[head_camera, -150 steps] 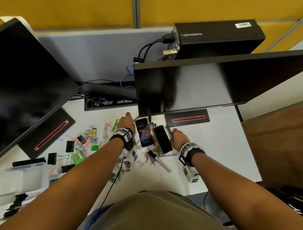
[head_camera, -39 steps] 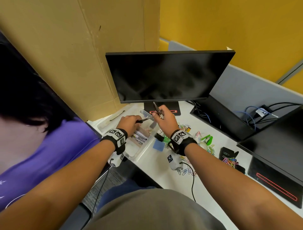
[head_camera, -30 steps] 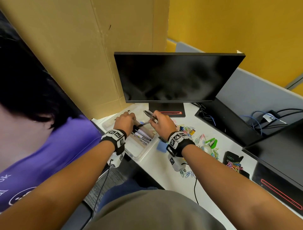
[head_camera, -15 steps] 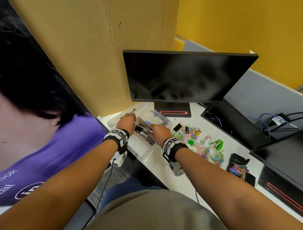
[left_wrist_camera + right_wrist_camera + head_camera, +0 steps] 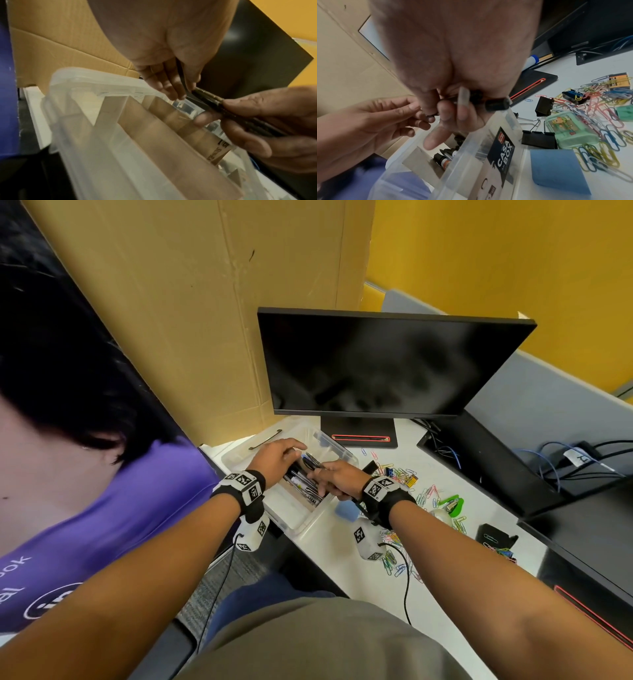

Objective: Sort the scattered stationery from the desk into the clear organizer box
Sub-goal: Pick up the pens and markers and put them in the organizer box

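The clear organizer box [image 5: 301,523] stands at the desk's left end, with several pens [image 5: 447,155] lying in its long compartment. My right hand [image 5: 320,474] grips a bundle of dark pens [image 5: 312,462] just above that compartment. In the right wrist view its fingers [image 5: 462,108] curl round the pens [image 5: 496,104]. My left hand [image 5: 294,455] is over the box's far side and pinches the other end of the same pens [image 5: 211,100] between thumb and fingers [image 5: 171,88]. Several coloured paper clips [image 5: 424,491] lie scattered right of the box.
A blue sticky-note pad [image 5: 556,169], black binder clips [image 5: 537,139] and a green plastic case [image 5: 570,129] lie beside the box's right wall. A monitor [image 5: 383,364] stands behind it and cardboard [image 5: 205,320] rises to the left. Another person in purple [image 5: 68,508] sits close on the left.
Both hands have come down from above the box's far edge, with the right hand's pens now low over the long compartment. The left hand has closed on their end.
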`<control>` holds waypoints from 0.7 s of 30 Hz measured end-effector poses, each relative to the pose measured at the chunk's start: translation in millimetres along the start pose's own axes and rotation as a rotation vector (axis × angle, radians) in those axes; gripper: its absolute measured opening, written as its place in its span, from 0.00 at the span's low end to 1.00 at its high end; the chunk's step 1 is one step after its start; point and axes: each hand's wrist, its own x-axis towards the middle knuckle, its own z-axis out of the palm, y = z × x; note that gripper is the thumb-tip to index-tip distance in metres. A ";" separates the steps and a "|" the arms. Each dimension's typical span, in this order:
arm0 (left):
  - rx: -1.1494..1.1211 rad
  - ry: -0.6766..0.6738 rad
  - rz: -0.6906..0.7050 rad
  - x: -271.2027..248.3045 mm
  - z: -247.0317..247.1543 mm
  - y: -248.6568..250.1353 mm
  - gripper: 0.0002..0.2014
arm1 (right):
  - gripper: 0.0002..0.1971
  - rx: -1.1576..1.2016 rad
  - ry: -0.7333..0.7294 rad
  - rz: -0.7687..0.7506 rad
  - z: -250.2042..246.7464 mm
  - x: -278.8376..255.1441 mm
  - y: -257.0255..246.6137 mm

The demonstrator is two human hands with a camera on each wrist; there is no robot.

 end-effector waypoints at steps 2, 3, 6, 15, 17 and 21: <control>-0.098 -0.050 -0.003 0.1 0.4 3.7 0.10 | 0.11 0.003 0.002 -0.015 1.7 0.5 0.9; -0.141 -0.057 -0.018 0.7 0.9 4.5 0.09 | 0.10 0.004 0.007 -0.024 2.6 0.5 0.4; -0.261 -0.056 -0.084 2.1 3.3 5.8 0.06 | 0.09 0.003 0.031 -0.044 5.6 -0.3 -2.5; -0.378 0.108 -0.296 12.0 -1.6 -1.1 0.07 | 0.10 -0.048 0.169 -0.133 5.5 -4.3 -3.8; -0.319 0.122 -0.323 12.4 -3.1 -5.6 0.07 | 0.09 -0.068 0.225 -0.126 2.7 -4.9 -3.4; -0.119 0.160 -0.396 12.4 -1.8 -10.9 0.03 | 0.07 -0.402 0.374 -0.155 -0.6 -5.6 -8.8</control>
